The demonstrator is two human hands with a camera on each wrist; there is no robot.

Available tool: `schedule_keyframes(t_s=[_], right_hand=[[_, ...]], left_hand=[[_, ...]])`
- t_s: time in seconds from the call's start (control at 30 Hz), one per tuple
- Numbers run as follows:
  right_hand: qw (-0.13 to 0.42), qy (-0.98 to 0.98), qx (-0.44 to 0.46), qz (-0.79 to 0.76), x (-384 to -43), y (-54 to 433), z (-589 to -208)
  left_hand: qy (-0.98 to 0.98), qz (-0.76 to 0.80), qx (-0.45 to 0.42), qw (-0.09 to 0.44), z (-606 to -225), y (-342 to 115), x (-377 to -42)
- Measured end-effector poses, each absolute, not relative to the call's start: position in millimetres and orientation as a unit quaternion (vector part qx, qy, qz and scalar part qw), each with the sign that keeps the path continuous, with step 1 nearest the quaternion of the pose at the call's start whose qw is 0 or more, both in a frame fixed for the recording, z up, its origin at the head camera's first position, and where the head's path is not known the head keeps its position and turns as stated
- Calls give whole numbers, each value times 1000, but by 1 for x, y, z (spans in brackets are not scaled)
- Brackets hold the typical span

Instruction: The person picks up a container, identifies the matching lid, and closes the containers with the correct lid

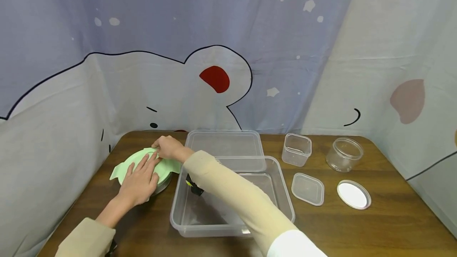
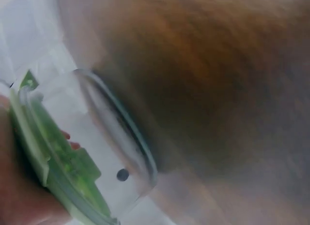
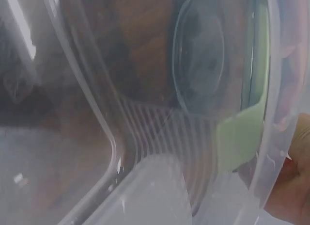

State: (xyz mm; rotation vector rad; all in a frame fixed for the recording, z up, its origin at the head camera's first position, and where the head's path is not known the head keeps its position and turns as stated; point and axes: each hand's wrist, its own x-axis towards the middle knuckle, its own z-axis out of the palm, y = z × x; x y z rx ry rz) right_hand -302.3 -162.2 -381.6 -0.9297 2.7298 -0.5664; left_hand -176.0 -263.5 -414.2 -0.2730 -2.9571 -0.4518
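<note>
A pale green lid point(image 1: 135, 158) with side flaps covers a round clear container point(image 1: 163, 185) at the table's left. My left hand point(image 1: 141, 179) rests on the lid, fingers stretched across its top. In the left wrist view, the clear container point(image 2: 114, 133) stands tilted by the camera angle below the green lid point(image 2: 58, 157). My right hand point(image 1: 168, 147) reaches across to the lid's far right edge, its bent fingers touching there; whether they pinch the rim I cannot tell. The right wrist view shows a green flap point(image 3: 240, 137) through clear plastic.
A large clear bin point(image 1: 232, 231) stands mid-table under my right forearm, its flat lid point(image 1: 223, 142) behind it. To the right are a square clear container point(image 1: 296, 156), its lid point(image 1: 308, 189), a round jar point(image 1: 342, 158) and a white-centred lid point(image 1: 353, 194). A patterned curtain point(image 1: 278, 50) hangs behind.
</note>
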Motion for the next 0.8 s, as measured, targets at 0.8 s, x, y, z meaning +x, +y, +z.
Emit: schedule_keyframes(t_s=[0.8], right_hand=[[24, 919, -349, -184, -303, -149, -379]], left_hand=[[-960, -210, -182, -33, -410, -297, -189]])
